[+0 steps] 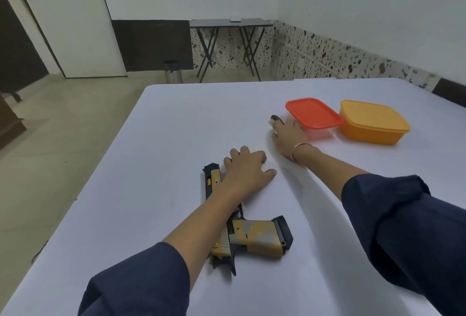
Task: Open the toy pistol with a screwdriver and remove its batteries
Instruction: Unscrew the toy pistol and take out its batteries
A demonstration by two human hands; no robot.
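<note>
The toy pistol [254, 237], yellow, grey and black, lies flat on the white table [176, 126] with its barrel pointing away from me. My left hand [247, 166] rests palm down beside the barrel's far end, fingers apart, and its forearm crosses over the pistol's middle. Farther right, my right hand [290, 134] lies over the screwdriver [274, 118], fingers curled on it. Only the black and yellow end of the handle shows past my fingertips. No batteries are visible.
A clear box with a red lid [312, 113] stands just right of my right hand, and an orange box [373, 121] stands beside it. The table's left edge runs diagonally, with floor, a small bin [173, 72] and a folding table [230, 23] beyond.
</note>
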